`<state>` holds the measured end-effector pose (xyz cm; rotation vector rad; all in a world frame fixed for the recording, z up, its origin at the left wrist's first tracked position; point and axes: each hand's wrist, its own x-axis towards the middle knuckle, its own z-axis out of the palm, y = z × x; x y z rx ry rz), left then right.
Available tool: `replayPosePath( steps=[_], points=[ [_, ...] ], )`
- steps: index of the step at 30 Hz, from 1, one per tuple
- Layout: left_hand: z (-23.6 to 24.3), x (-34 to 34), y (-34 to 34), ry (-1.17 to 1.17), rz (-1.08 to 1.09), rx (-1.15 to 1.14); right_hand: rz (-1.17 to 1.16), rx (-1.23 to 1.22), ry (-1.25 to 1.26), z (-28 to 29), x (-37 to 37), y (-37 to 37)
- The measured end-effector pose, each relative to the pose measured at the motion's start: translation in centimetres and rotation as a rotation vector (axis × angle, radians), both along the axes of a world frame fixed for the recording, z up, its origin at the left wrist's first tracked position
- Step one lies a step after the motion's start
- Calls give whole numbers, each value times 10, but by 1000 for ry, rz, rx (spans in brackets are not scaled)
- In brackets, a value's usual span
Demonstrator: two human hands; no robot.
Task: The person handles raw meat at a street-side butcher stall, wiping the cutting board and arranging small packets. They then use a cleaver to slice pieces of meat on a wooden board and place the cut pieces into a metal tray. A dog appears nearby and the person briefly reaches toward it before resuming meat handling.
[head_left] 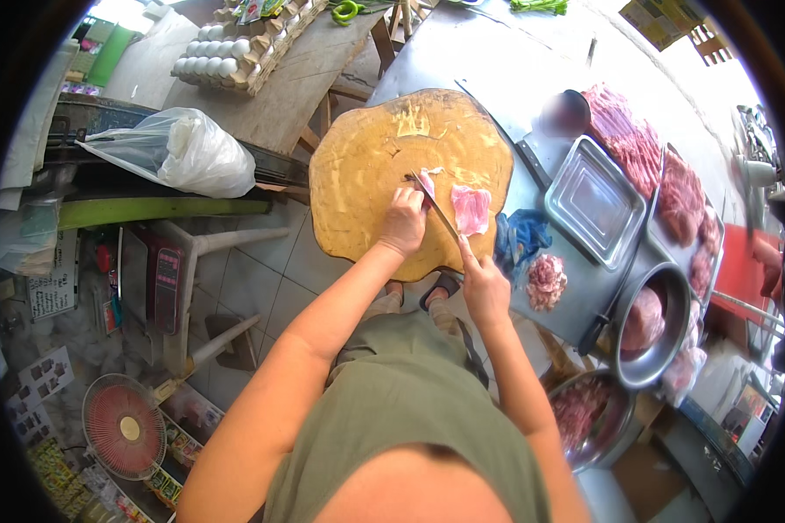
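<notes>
A round wooden chopping block (358, 166) stands in front of me. My right hand (485, 289) grips a knife (442, 213) by its handle, with the forefinger stretched along it. The blade slants to the far left, across a small pink piece of raw meat (426, 184). My left hand (403, 222) is closed at that piece, its curled fingers beside the blade; the fingertips are partly hidden. A flat pink slice of meat (471, 209) lies right of the blade, touched by neither hand.
On the metal table (462, 52) to the right are a blue plastic bag (523, 237), a chopped meat heap (546, 283), an empty metal tray (596, 200), another knife (534, 164) and a meat slab (624, 135). A meat bowl (619, 418) stands lower right; egg trays (257, 57) far left.
</notes>
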<state>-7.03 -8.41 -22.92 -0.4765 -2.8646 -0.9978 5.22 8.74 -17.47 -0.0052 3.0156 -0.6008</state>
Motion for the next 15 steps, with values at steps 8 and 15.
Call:
replayPosePath(
  steps=[8, 15],
  points=[
    [-9, -5, -1, 95, -43, -12, 11, -4, -64, -9, -12, -9],
    [-10, -10, -2, -25, -115, -76, -4, -49, -37, -29, -64, -42]
  ],
)
